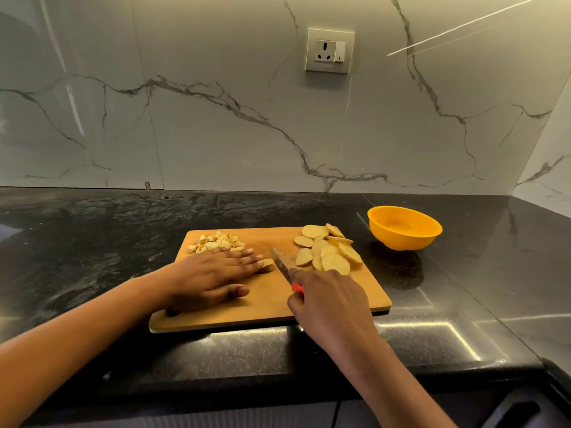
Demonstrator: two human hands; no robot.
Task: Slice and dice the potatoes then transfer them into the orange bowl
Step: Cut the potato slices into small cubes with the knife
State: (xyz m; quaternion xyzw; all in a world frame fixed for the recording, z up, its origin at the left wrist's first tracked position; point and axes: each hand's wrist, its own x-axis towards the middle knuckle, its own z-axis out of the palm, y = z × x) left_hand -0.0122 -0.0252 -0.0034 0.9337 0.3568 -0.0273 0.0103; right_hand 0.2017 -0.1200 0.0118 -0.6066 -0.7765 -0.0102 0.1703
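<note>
On a glossy black stone counter [92, 236], speckled and streaked with reflected light, lies a wooden cutting board [262, 307] near the front edge. Behind it rises a white marble-look wall [216, 134] with grey veins, which turns a corner at the right. A socket with a switch [329, 50] is set in the wall; any marking on it is too small to read.

The left hand [210, 273] lies flat on the board, fingers straight, their tips pressing a small potato piece [267, 266]. The right hand [327, 301] grips a red-handled knife [282, 267], its blade down just beside that piece. Diced potato [216, 242] sits at the board's far left, potato slices [327, 251] at its far right. The orange bowl [401, 240] stands on the counter near the board's far right corner.
</note>
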